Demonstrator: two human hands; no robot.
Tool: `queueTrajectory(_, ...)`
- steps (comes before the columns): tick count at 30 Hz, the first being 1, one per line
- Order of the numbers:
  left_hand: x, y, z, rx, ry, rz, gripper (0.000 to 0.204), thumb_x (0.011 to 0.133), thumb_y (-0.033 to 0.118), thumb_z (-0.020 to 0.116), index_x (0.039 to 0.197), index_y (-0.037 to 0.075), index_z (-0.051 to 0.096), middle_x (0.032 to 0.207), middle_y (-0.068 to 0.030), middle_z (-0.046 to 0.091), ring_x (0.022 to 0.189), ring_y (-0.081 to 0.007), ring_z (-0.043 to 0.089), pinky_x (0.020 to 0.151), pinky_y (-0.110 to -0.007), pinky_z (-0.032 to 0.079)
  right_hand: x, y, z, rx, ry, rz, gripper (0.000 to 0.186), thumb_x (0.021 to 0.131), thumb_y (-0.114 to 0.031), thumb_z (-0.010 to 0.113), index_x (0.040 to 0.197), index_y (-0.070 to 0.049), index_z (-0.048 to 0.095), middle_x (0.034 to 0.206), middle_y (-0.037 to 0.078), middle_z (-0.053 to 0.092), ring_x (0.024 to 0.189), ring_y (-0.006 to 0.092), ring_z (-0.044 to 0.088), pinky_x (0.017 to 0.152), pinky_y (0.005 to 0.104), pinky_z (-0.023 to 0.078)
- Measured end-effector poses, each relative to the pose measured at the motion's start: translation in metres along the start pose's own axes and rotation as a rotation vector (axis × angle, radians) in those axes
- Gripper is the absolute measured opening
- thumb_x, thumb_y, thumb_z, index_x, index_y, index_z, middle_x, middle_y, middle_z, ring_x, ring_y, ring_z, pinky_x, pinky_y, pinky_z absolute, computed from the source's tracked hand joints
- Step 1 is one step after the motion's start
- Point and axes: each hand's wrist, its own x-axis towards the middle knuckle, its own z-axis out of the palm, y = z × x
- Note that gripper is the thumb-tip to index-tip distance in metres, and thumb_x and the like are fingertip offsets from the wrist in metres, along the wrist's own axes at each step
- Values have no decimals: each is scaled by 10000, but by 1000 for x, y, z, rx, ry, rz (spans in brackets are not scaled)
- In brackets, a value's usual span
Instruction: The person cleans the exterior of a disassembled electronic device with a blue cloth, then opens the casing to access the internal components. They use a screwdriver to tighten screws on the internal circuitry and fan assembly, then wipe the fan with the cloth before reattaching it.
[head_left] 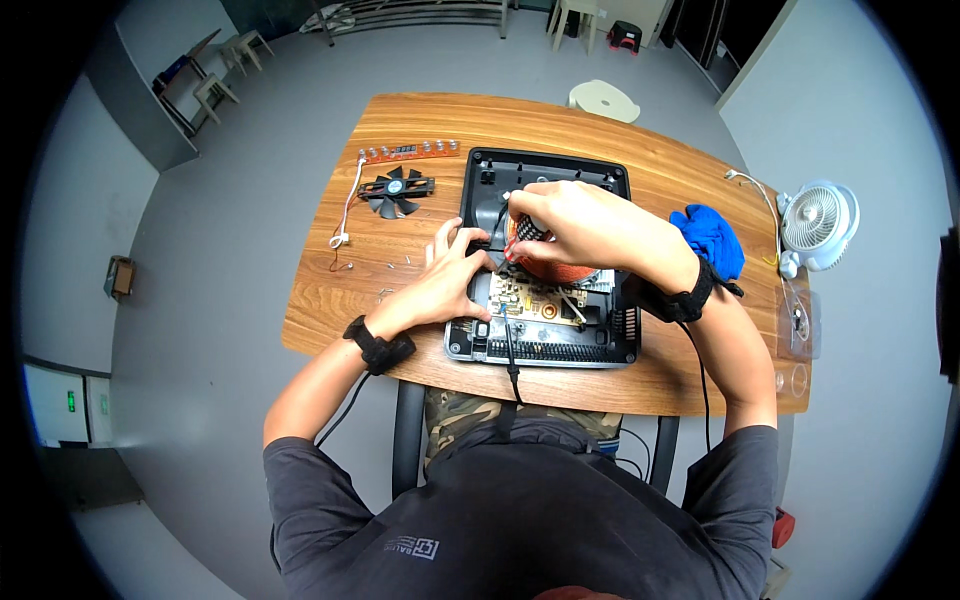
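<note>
An opened black appliance housing (620, 340) lies on the wooden table (330, 300), holding a cream circuit board (520, 300) and a round orange-red coil (565, 270). My right hand (560, 225), above the coil, grips a tool (533, 228) with a black-and-white patterned handle and some red near its lower end; its tip is hidden. My left hand (450, 270) rests on the housing's left side with fingers spread, some beside the board and near the tool's lower end. A black cable (510, 345) runs out of the housing toward me.
A loose black fan (397, 193), red button board (420, 150) and small screws lie at left on the table. At right are a blue cloth (705, 240), white desk fan (818, 218) and clear tray (798, 325). A stool (605, 100) stands beyond the table.
</note>
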Motion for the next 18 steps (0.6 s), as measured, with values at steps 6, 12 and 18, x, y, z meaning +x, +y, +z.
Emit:
queueTrajectory(6, -1, -1, 2, -19, 26, 15, 745, 565, 317, 986, 1193, 100, 649, 1519, -159, 357, 1496, -502, 111, 1142, -666, 247, 3, 0, 1, 0, 1, 1, 359, 894, -311, 769, 1021, -16, 607, 932, 183, 677, 874, 395, 684, 752, 453, 547)
queueTrajectory(12, 1, -2, 3, -22, 19, -1, 738, 568, 311, 987, 1189, 98, 648, 1517, -156, 361, 1498, -500, 105, 1144, -668, 240, 15, -2, 5, -67, -39, 45, 407, 924, -305, 714, 1065, 47, 566, 917, 252, 695, 879, 430, 710, 752, 469, 583)
queueTrajectory(18, 1, -5, 7, -20, 28, 29, 735, 568, 312, 988, 1183, 95, 649, 1510, -146, 373, 1499, -500, 108, 1158, -668, 227, 20, -9, -8, -38, -184, 136, 407, 981, -351, 621, 1082, 33, 535, 897, 276, 693, 879, 449, 692, 748, 492, 561)
